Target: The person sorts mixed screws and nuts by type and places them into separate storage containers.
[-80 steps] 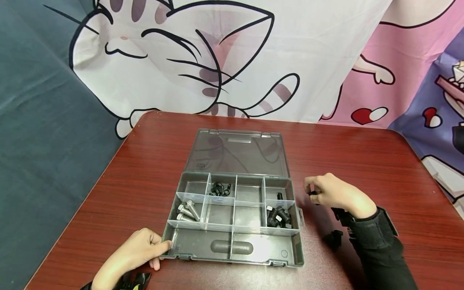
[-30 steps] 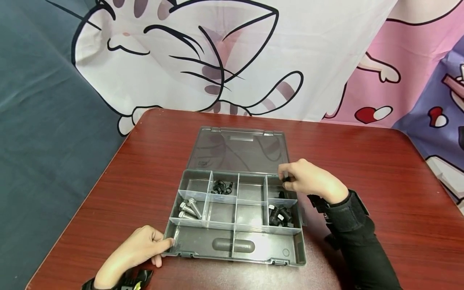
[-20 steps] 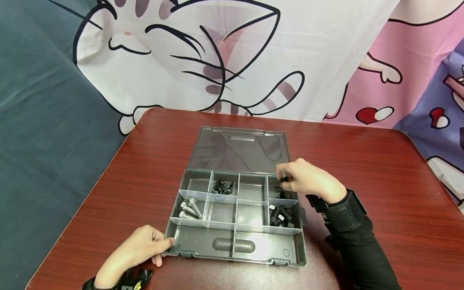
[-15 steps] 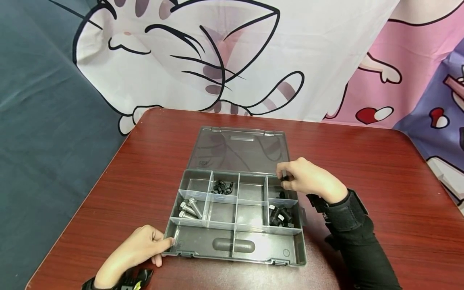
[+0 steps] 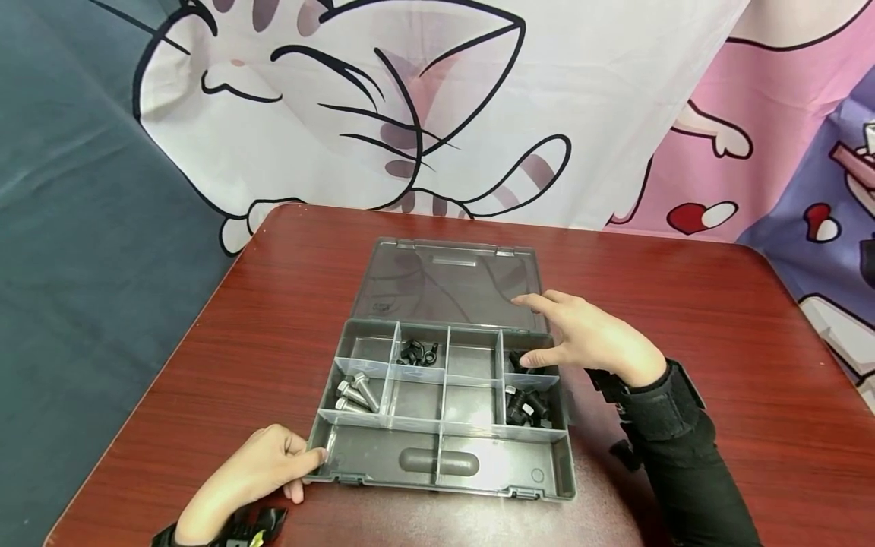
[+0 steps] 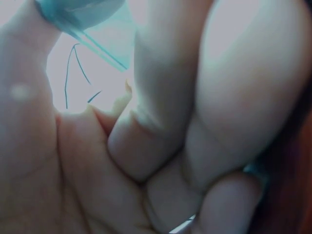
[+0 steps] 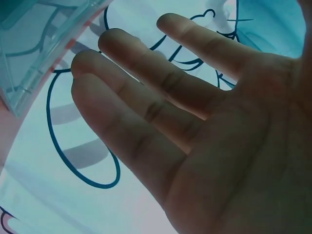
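Observation:
A grey see-through compartment box (image 5: 506, 475) lies opened on the table, its lid (image 5: 444, 285) flat behind it. At the front left corner my left hand (image 5: 263, 467) grips the box, thumb over the wall and fingers curled outside it. My right hand (image 5: 591, 338) hovers over the back right compartment, fingers spread and nothing in them; the right wrist view shows the bare palm and straight fingers (image 7: 141, 117). Small black parts (image 5: 517, 361) lie in that compartment, partly hidden by the thumb. Black bolts (image 5: 528, 408) fill the compartment in front of it.
Silver hex bolts (image 5: 357, 393) lie in the middle-row left compartment. Small black ring-like pieces (image 5: 418, 353) sit in a back compartment. The reddish-brown table (image 5: 683, 304) reaches a cat-print cloth (image 5: 273, 137) behind. A black object (image 5: 263, 524) is by my left wrist.
My right hand came from the table at the right to over the back right compartment and let go of a small black part there. My left hand stays on the box corner.

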Tool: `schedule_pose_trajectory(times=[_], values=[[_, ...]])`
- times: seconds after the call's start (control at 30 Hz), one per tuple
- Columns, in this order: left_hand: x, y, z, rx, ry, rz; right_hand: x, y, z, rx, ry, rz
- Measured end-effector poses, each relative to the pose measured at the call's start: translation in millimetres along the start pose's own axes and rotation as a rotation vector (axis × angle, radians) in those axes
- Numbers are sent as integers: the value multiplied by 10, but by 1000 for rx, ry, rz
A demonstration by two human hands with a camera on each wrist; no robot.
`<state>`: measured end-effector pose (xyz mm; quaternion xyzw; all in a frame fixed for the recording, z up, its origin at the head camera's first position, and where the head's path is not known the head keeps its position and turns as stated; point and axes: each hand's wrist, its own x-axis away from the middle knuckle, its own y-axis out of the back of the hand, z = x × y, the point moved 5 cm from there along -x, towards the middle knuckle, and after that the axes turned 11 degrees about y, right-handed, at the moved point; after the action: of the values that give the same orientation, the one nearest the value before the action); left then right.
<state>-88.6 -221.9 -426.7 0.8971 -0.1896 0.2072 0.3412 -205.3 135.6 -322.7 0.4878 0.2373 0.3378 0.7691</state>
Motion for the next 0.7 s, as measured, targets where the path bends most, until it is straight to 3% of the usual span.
schedule_pose_trajectory(times=[0.3,0.7], values=[[10,-4,6,22,0,18,34,-1,-21,26,16,-16],[-1,-1,7,16,2,11,208,42,-153,43,-27,-54]])
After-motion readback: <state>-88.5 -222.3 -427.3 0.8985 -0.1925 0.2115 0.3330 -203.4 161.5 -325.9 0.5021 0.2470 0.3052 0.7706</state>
